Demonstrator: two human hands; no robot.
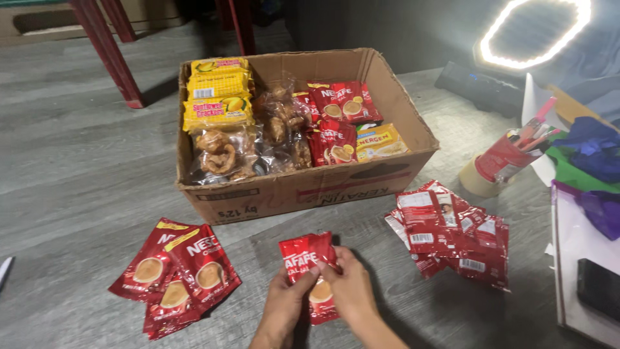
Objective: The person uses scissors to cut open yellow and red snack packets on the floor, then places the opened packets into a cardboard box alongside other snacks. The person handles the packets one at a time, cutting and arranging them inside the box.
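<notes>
Left hand (284, 304) and right hand (352, 287), fingers gripping one red sachet (309, 265) low over the grey wooden floor (77, 174), open snack-filled cardboard box (297, 190) just behind, red sachets (174, 278) left, another sachet pile (452, 229) right, pen cup (507, 158), lit ring light (536, 32) beyond.

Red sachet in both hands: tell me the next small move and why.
Probably lay the red sachet, held by the left hand and right hand, on the left pile of face-up sachets: its printed front faces up like those, while the right pile lies face down.
</notes>
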